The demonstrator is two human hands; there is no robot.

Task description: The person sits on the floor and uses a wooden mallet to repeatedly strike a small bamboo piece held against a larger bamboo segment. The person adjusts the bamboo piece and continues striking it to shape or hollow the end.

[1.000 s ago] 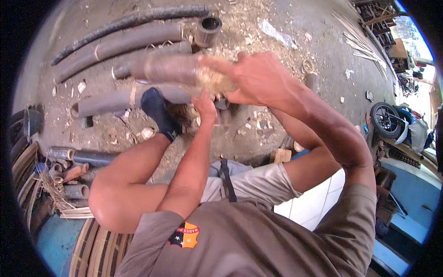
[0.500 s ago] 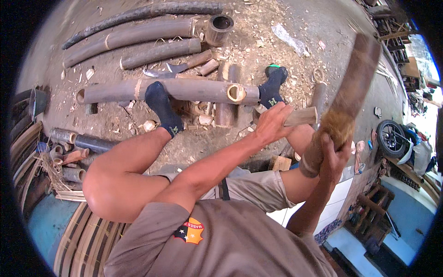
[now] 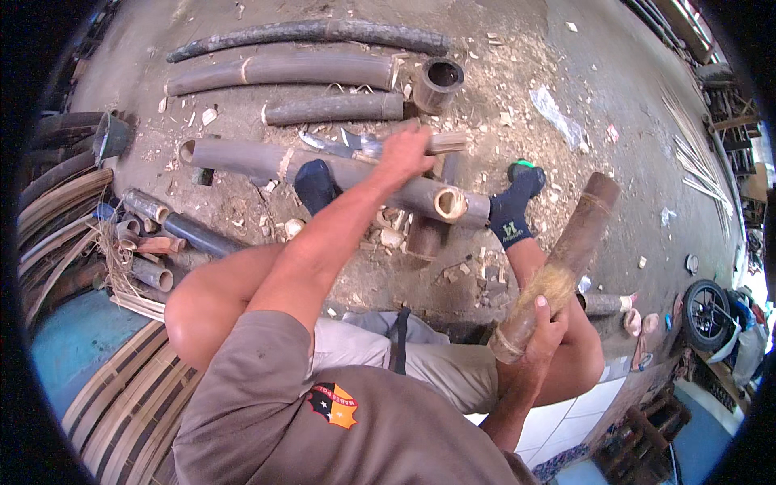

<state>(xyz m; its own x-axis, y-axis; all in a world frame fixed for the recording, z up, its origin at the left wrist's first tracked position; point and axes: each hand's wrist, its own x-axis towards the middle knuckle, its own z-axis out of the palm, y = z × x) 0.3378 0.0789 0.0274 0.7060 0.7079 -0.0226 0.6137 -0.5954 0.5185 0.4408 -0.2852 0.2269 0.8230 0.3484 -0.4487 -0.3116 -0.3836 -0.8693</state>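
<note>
My left hand (image 3: pixel 406 152), reaching forward, is closed round a short wooden rod (image 3: pixel 449 143) with a flat end. Whatever the rod joins on its other side is hidden by the hand. Metal knife blades (image 3: pixel 325 144) lie on the floor just left of that hand. My right hand (image 3: pixel 546 330) grips a thick bamboo tube (image 3: pixel 584 222) from below, near its lower end, and the tube tilts up to the right. Fuzzy yellowish fibre covers its middle. A long bamboo pole (image 3: pixel 242 158) with a round hole near its right end lies under my left forearm, between my socked feet.
Bamboo poles (image 3: pixel 315 70) lie at the back beside an upright hollow bamboo section (image 3: pixel 441 95). Wood chips and a clear plastic sheet (image 3: pixel 559 120) litter the floor. Split bamboo strips (image 3: pixel 121 396) are at the lower left. A wheel (image 3: pixel 705 315) stands at the right.
My left hand has moved forward and left with the wooden rod, over to the knives. The bamboo tube in my right hand has come lower. My view has shifted, and the floor things appear farther right.
</note>
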